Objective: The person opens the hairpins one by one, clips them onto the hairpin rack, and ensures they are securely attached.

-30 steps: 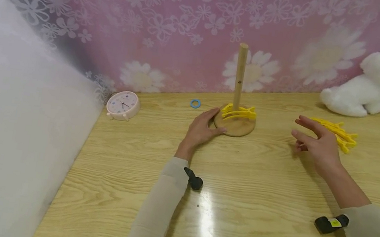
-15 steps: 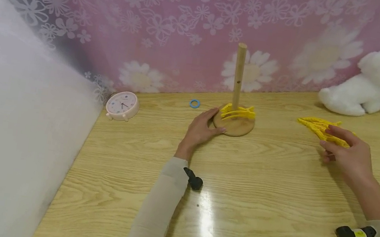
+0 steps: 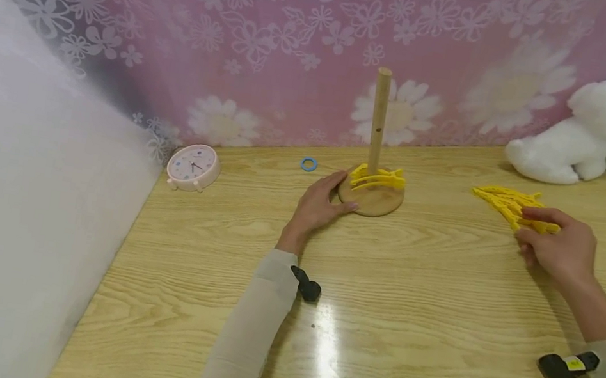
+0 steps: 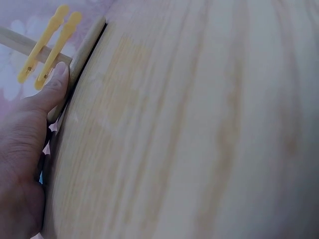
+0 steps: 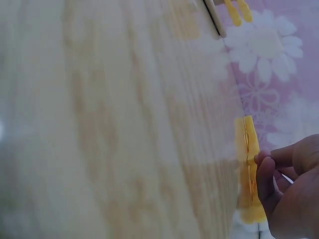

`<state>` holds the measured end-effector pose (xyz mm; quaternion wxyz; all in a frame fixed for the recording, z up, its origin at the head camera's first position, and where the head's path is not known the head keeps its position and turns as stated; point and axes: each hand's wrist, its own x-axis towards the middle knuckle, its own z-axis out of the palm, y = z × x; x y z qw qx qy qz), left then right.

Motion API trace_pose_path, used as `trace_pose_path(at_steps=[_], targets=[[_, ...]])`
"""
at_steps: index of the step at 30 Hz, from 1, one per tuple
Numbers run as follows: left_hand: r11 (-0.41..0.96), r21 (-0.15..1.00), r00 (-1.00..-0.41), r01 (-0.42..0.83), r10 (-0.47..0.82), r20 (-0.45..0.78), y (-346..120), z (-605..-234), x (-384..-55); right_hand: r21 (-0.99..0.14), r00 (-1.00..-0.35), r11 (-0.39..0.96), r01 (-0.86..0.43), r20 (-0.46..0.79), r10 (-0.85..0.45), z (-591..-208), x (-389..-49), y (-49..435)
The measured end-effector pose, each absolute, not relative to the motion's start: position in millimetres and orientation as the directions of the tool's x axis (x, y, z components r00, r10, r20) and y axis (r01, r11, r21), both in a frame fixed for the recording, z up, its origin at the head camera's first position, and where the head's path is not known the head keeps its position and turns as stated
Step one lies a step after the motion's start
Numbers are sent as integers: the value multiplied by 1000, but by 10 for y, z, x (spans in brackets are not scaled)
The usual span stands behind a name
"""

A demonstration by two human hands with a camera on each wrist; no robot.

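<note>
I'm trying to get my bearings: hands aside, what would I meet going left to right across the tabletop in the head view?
Pink clock, blue ring, wooden stand, pile of yellow pieces, white plush animal.

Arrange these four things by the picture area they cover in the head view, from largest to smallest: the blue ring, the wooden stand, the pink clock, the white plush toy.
1. White plush toy
2. Wooden stand, taller than the toy but mostly thin
3. Pink clock
4. Blue ring
</note>
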<state>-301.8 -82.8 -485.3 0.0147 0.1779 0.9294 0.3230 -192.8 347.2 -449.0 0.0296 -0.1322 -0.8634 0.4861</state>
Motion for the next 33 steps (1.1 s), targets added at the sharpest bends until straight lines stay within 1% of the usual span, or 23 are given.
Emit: trace_pose_path(at_steps=[2,4,10,12,15,21,23,25,28,33], targets=[[729,605,-936,320,340,86,-830,-4847,-3016,-832,-966,521,192,-66,250,-4484,-1942,3435],[730,606,-937,317,339,82,-835,-4845,-3016,-834,-971,520,183,-72,226,-4475,-1953,3384],[728,599,-932,334,352,91,-848,-4843,-3013,-884,-985,440,157,-107,136,-4465,-1972,3207],[725,599,-929,339,358,92,-847,-4846,-3011,-901,-986,408,145,-96,139,-4471,-1975,3180],[724,601,-928,339,361,89,-842,-4853,-3010,-908,-986,400,127,-71,152,-4480,-1978,3171],[735,597,-935,322,346,78,-845,-4831,-3008,-847,-992,520,112,-69,103,-4530,-2046,3153],[736,597,-935,320,346,74,-843,-4824,-3003,-821,-992,558,118,-72,105,-4542,-2061,3145],[733,600,-935,320,347,74,-837,-4820,-2997,-813,-990,567,131,-76,120,-4542,-2063,3145],[729,607,-936,315,345,71,-829,-4822,-2992,-835,-985,526,161,-101,142,-4537,-2066,3134],[733,607,-940,306,335,70,-829,-4848,-3004,-900,-977,398,178,-112,182,-4521,-2074,3096]])
